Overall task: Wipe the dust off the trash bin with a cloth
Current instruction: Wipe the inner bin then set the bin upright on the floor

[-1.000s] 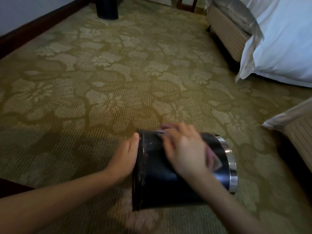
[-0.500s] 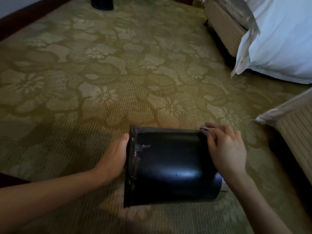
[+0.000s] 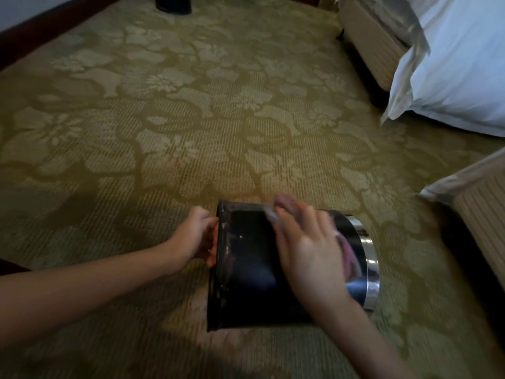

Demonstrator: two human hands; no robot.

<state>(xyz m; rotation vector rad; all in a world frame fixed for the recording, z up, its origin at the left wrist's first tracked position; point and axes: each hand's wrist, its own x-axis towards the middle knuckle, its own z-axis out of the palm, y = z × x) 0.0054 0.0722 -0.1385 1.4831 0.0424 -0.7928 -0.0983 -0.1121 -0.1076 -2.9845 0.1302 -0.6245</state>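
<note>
Trash bin [image 3: 246,269] lies on its side on the carpet [image 3: 191,132], bottom centre of view, base to the left, mouth to the right. Left hand [image 3: 195,236] is at the base edge, grip clenched round that edge, steadying the bin. Base edge shows pale scuffs and specks, so it looks not yet wiped. Upper side wall reads dark and glossy; whether dust is left on it, can't tell. Right hand [image 3: 308,250] lies on top of the side wall, fingers fairly flat, pressing a pinkish cloth [image 3: 282,202] against it; the grip looks released rather than pinching, though the hand is blurred. Chrome rim [image 3: 371,269] at the mouth is shiny. Judgement: mid-wipe, partway through. Base edge, the side lying on the carpet and the inside look left to do; the last two are hidden. White bedding [image 3: 451,77] sits far right, well apart.
</note>
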